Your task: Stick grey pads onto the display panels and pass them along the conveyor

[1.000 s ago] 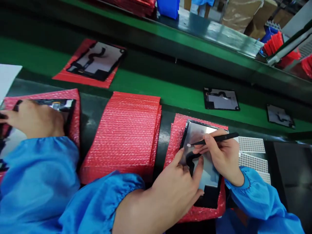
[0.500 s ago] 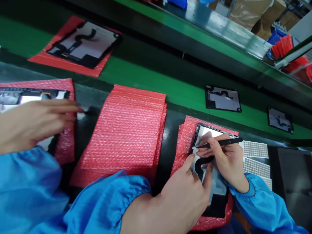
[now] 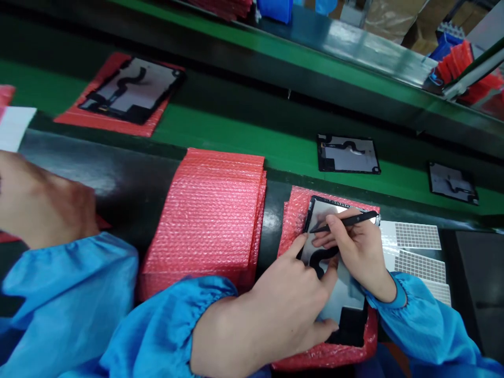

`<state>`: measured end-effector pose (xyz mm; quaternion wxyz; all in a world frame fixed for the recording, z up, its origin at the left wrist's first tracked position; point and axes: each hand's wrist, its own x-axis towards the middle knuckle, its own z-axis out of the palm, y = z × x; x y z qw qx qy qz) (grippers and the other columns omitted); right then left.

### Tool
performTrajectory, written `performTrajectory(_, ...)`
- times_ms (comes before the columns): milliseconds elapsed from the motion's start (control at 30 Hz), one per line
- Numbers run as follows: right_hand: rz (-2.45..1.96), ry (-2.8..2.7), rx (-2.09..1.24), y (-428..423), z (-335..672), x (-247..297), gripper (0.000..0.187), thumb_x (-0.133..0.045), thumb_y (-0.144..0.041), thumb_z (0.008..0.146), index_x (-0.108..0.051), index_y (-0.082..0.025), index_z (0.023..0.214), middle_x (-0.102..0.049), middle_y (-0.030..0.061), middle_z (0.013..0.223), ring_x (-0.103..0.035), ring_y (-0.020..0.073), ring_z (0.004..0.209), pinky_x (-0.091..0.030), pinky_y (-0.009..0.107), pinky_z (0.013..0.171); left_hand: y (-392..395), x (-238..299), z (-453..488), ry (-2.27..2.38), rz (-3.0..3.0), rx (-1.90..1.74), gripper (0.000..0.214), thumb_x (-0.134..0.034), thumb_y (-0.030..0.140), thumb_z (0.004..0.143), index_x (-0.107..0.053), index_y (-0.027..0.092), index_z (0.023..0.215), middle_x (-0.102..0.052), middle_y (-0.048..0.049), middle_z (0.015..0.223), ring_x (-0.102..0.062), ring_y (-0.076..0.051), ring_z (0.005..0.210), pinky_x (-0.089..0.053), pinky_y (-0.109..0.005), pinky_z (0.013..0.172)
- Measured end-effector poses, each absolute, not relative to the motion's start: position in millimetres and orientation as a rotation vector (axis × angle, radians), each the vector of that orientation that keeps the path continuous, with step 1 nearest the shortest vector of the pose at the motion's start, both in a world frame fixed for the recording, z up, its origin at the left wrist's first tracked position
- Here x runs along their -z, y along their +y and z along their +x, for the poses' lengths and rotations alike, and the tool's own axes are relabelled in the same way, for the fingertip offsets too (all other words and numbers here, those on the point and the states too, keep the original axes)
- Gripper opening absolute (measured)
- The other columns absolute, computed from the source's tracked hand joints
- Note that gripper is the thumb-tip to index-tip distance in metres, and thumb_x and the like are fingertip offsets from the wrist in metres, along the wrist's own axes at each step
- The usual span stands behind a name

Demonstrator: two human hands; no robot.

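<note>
The screen panel (image 3: 346, 290) lies on a red bubble bag (image 3: 326, 356). The left hand (image 3: 283, 299) rests spread on it; the right hand (image 3: 352, 247) grips black tweezers (image 3: 356, 219), tip near its left edge. A bag pile (image 3: 210, 220) lies left of the panel, printed sheets (image 3: 418, 236) right.

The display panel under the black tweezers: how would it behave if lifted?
The display panel looks thin, so probably light but fragile. Its shiny backing might be slippery. The curved black flex cable looks ribbon-like, so probably floppy.
</note>
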<state>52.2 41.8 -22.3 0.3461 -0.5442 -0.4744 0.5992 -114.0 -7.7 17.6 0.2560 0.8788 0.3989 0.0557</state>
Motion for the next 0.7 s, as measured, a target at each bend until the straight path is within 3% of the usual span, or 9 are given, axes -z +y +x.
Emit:
performTrajectory(167, -1.344, -1.098, -1.421, 31.3, 75.3, 10.8, 0.027, -0.074, -0.047, 0.1, -0.066, -0.023, 0.089, -0.082, 0.0034, 0.07, -0.079, 0.0223, 0.052, -0.067, 0.027, 0.047, -10.0, -17.8, -133.6, 1.172, 2.382, -0.261, 0.05, -0.039, 0.045, 0.1, -0.077, 0.023, 0.123, -0.079, -0.0007, 0.09, -0.078, -0.023, 0.097, -0.059, -0.042, 0.09)
performTrajectory(333, -1.302, -1.093, -1.145, -0.2, 115.9, 23.1, 0.017, -0.069, -0.036, 0.105, -0.072, -0.023, 0.094, -0.082, 0.0034, 0.072, -0.081, 0.0258, 0.058, -0.069, 0.036, 0.054, -21.3, -1.8, -163.4, 1.696, 2.173, -0.341, 0.033, -0.043, 0.034, 0.105, -0.073, 0.02, 0.11, -0.065, 0.0049, 0.067, -0.068, -0.013, 0.062, -0.053, -0.029, 0.065)
performTrajectory(500, -1.301, -1.095, -1.006, -20.6, 124.1, 49.7, 0.013, -0.066, -0.033, 0.106, -0.071, -0.023, 0.099, -0.082, 0.0037, 0.076, -0.083, 0.0271, 0.067, -0.071, 0.043, 0.067, -27.2, -5.6, -153.9, 1.6, 1.768, -0.504, 0.027, -0.04, 0.029, 0.107, -0.063, 0.021, 0.095, -0.062, 0.0029, 0.078, -0.062, -0.012, 0.068, -0.051, -0.027, 0.065)
performTrajectory(600, -1.281, -1.085, -0.987, -25.3, 124.5, 64.6, 0.013, -0.067, -0.033, 0.105, -0.07, -0.021, 0.102, -0.082, 0.0042, 0.08, -0.083, 0.0276, 0.073, -0.07, 0.046, 0.071, -28.1, -9.1, -132.8, 1.566, 1.553, -0.677, 0.009, -0.05, 0.032, 0.104, -0.055, 0.024, 0.102, -0.057, 0.0031, 0.082, -0.056, -0.011, 0.067, -0.049, -0.024, 0.061)
performTrajectory(700, -1.271, -1.017, -0.952, -26.4, 128.6, 76.6, 0.018, -0.068, -0.036, 0.104, -0.069, -0.019, 0.101, -0.082, 0.0063, 0.084, -0.082, 0.0269, 0.07, -0.07, 0.045, 0.069, -16.8, -2.3, -115.9, 1.49, 1.385, -0.825, 0.019, -0.058, 0.032, 0.101, -0.045, 0.027, 0.113, -0.053, 0.0054, 0.084, -0.048, -0.008, 0.061, -0.041, -0.019, 0.054)
